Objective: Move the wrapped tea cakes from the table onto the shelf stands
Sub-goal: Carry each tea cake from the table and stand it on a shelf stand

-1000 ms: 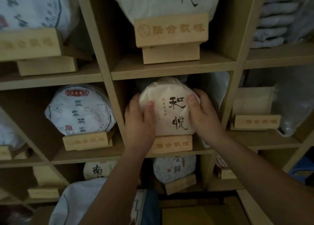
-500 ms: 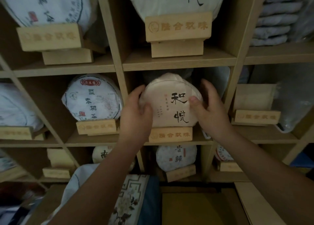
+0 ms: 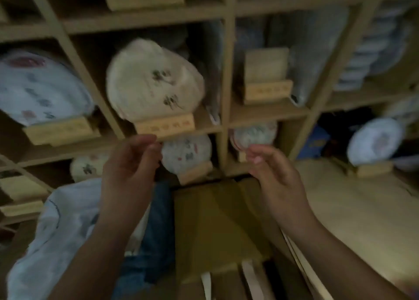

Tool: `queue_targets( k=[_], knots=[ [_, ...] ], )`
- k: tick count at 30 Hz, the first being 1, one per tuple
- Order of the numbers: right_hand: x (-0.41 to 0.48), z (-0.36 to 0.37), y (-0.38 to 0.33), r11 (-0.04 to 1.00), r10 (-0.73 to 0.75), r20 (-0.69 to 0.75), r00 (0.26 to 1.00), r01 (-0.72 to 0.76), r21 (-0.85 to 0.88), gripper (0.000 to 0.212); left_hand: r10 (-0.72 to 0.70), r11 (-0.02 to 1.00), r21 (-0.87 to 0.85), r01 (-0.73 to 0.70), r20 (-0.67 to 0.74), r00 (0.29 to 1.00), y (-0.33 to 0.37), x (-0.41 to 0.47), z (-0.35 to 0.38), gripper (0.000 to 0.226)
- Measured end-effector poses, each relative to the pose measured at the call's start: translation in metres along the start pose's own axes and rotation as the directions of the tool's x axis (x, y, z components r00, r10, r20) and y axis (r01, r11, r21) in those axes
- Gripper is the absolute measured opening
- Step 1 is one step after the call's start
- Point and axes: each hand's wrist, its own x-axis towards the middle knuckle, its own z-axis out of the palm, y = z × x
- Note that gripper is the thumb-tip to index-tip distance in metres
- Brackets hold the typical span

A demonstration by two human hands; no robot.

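Above and just ahead of my hands, the cream wrapped tea cake (image 3: pixel 154 82) stands upright on its wooden stand (image 3: pixel 166 125). My left hand (image 3: pixel 129 166), nearer it, and right hand (image 3: pixel 274 175) hang half-open, empty.

The room is dim and the view blurred. A pale wooden shelf unit (image 3: pixel 226 77) of open cubbies fills the wall ahead. Below it sits a brown cardboard box (image 3: pixel 210 227), and to the right a light wooden surface (image 3: pixel 362 209).
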Motion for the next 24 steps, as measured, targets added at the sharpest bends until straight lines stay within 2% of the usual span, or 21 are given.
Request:
queue_targets(
  k=[2, 6, 8, 10, 12, 13, 14, 16, 18, 20, 24],
  knots=[
    [-0.049, -0.021, 0.004, 0.998, 0.066, -0.096, 0.993, -0.066, 0.009, 0.017, -0.030, 0.997, -0.065, 0.043, 0.186, 0.982, 0.006, -0.028, 0.014, 0.011],
    [-0.156, -0.052, 0.001, 0.981, 0.183, -0.359, 0.915, -0.193, 0.009, 0.028, -0.047, 0.979, -0.150, 0.140, 0.501, 0.864, 0.001, -0.104, 0.040, 0.006],
    [-0.196, -0.060, -0.004, 0.971, 0.223, -0.490, 0.843, -0.234, 0.039, 0.032, -0.083, 0.958, -0.164, 0.235, 0.627, 0.774, -0.003, -0.145, 0.044, 0.006],
    [-0.226, -0.070, -0.011, 0.968, 0.235, -0.588, 0.774, -0.238, 0.074, 0.031, -0.143, 0.946, -0.086, 0.311, 0.753, 0.642, -0.003, -0.182, 0.046, 0.010],
    [-0.255, -0.080, -0.017, 0.967, 0.238, -0.665, 0.708, -0.236, 0.095, 0.027, -0.193, 0.933, -0.008, 0.359, 0.832, 0.520, 0.000, -0.207, 0.052, 0.014],
    [-0.270, -0.086, -0.020, 0.965, 0.242, -0.693, 0.679, -0.242, 0.100, 0.026, -0.195, 0.941, 0.020, 0.339, 0.848, 0.492, 0.003, -0.217, 0.058, 0.020],
    [-0.288, -0.092, -0.021, 0.962, 0.253, -0.716, 0.651, -0.251, 0.112, 0.026, -0.197, 0.950, 0.043, 0.310, 0.851, 0.487, 0.006, -0.225, 0.066, 0.023],
    [-0.326, -0.100, -0.025, 0.953, 0.284, -0.764, 0.580, -0.259, 0.157, 0.024, -0.152, 0.969, 0.035, 0.246, 0.865, 0.479, 0.013, -0.242, 0.083, 0.002],
    [-0.374, -0.108, -0.028, 0.940, 0.328, -0.822, 0.465, -0.245, 0.236, 0.019, -0.117, 0.982, 0.037, 0.183, 0.884, 0.453, 0.018, -0.269, 0.101, 0.023],
    [-0.424, -0.113, -0.031, 0.918, 0.386, -0.866, 0.317, -0.224, 0.327, 0.018, -0.092, 0.989, 0.040, 0.146, 0.923, 0.373, 0.028, -0.307, 0.115, 0.029],
    [-0.548, -0.121, -0.038, 0.872, 0.463, -0.886, -0.009, -0.177, 0.457, 0.034, 0.023, 0.998, -0.027, 0.049, 0.996, 0.087, 0.059, -0.431, 0.141, 0.031]
  ],
)
